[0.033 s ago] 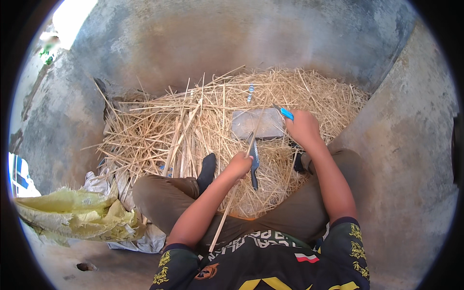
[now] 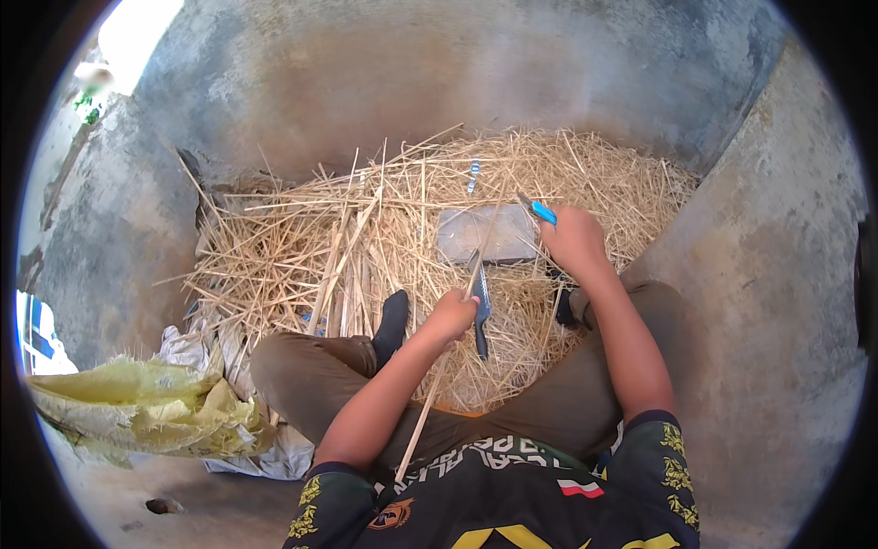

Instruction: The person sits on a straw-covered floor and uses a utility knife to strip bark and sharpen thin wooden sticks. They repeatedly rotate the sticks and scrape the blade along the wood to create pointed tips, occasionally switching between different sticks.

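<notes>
My left hand (image 2: 453, 316) is closed around a long thin bamboo-like strip (image 2: 419, 430). The strip slants from near my shirt up across a grey stone block (image 2: 510, 240). Beyond the block's right side, my right hand (image 2: 574, 240) grips a small blue-handled knife (image 2: 543, 213), its short blade pointing up and left, close to the strip's far part. A larger knife with a black handle (image 2: 482, 340) lies between my legs, just right of my left hand, its blade toward the block. Whether the small blade touches the strip I cannot tell.
Straw-like shavings (image 2: 604, 169) surround the block, with longer strips (image 2: 274, 233) heaped to the left. A blue-and-white wrapper-like piece (image 2: 474, 176) lies beyond the block. At lower left is a torn yellow sack (image 2: 155, 403). Concrete walls (image 2: 439, 82) rise behind and at the sides.
The small knife in my right hand has tilted very slightly. My left hand and the strip stay where they were.
</notes>
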The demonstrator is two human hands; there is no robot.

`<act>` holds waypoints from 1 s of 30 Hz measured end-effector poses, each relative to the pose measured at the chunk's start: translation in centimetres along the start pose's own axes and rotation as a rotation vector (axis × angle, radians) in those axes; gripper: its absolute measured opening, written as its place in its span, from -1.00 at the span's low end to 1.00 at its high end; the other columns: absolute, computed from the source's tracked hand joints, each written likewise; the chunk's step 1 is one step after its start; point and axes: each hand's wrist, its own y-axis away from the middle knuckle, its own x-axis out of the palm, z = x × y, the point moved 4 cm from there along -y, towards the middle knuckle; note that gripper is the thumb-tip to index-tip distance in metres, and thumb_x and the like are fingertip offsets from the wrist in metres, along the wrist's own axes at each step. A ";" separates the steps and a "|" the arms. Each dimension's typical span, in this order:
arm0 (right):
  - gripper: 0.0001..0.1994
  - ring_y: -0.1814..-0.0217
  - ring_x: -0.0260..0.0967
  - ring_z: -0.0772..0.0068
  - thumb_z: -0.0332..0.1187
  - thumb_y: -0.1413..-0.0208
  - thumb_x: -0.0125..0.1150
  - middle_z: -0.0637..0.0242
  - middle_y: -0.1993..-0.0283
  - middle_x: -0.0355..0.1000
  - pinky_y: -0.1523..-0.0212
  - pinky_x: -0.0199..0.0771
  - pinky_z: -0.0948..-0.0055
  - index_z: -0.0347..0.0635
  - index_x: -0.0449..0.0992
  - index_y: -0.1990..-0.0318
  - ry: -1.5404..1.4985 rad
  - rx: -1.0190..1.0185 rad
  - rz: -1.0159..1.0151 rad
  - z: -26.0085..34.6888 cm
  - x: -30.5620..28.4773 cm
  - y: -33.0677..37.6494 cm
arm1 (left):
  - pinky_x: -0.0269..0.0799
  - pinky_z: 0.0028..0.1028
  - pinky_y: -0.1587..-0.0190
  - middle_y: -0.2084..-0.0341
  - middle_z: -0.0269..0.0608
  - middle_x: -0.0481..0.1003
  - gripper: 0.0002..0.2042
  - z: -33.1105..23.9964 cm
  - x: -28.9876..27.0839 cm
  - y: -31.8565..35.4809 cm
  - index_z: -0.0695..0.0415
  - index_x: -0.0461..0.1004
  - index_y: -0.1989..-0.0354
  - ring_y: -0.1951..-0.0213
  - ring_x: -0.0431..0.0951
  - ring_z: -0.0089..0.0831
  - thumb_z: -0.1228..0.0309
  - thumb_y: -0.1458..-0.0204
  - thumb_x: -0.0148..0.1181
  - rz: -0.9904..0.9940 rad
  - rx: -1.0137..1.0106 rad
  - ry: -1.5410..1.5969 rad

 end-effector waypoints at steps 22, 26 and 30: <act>-0.74 0.41 0.51 -0.08 -0.13 0.02 0.21 0.10 0.53 0.51 0.31 0.50 0.07 -0.13 0.62 0.50 -0.052 -0.177 -0.152 2.7 1.4 0.6 | -0.05 -0.68 0.66 0.52 -0.47 0.26 -0.79 -7.7 -0.7 7.9 0.03 0.31 -0.02 0.66 0.06 -0.75 0.25 -0.42 -0.22 0.164 0.342 0.343; -0.67 0.45 0.51 -0.07 -0.09 0.01 0.22 0.06 0.54 0.50 0.38 0.51 0.04 -0.17 0.59 0.58 -0.033 -0.244 -0.050 4.5 3.1 1.5 | 0.22 -0.52 0.54 0.58 -0.41 0.33 -0.80 -6.7 -1.0 7.2 0.11 0.36 0.07 0.62 0.27 -0.62 0.28 -0.40 -0.16 0.009 0.464 0.170; -0.59 0.50 0.51 -0.09 -0.10 -0.11 0.14 -0.01 0.56 0.49 0.44 0.52 0.10 -0.25 0.59 0.60 -0.006 -0.300 0.048 5.7 4.2 1.8 | 0.32 -0.35 0.45 0.60 -0.16 0.41 -0.77 -6.2 -1.1 7.0 0.18 0.35 0.10 0.57 0.44 -0.35 0.29 -0.39 -0.16 -0.169 0.555 -0.024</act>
